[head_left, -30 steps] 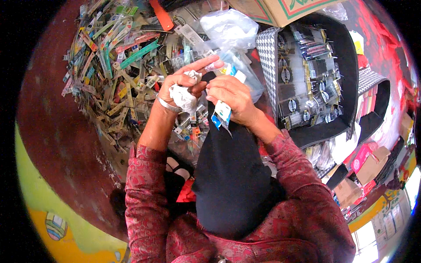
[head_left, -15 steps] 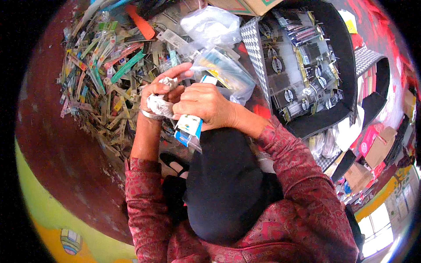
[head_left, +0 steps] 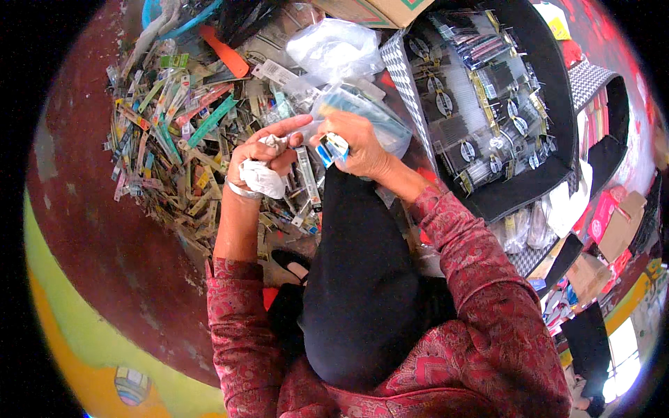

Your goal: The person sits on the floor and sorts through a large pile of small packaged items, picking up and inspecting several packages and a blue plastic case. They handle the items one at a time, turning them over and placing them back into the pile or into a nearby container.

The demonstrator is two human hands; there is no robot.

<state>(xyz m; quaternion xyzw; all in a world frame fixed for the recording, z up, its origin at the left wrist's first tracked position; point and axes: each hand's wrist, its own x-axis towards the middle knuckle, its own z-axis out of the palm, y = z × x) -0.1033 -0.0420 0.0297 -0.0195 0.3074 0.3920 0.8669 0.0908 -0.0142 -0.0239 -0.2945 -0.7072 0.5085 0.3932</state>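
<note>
Crumpled white cloth (head_left: 262,180) is bunched in my left hand (head_left: 240,159), its lower fingers curled round it and the index finger stretched out toward the right. Close beside it, my right hand (head_left: 364,145) is closed around a small blue-and-white packet (head_left: 333,149), mostly hidden in the fist. Between and below the hands a narrow black-and-white packet (head_left: 307,178) lies on the pile. Just beyond my right hand is a clear plastic bag (head_left: 390,129) with flat contents that are hard to make out.
A heap of slim packets (head_left: 202,160) spreads at the left, with an orange strip (head_left: 224,52) on top. At the right stands a black box (head_left: 512,184) holding rows of clear packs. Beyond are a white plastic bag (head_left: 333,47) and a cardboard box (head_left: 373,12).
My right hand has drawn up and right, away from my left hand, and turned, so the packet shows less. My left hand still holds the cloth, having moved slightly.
</note>
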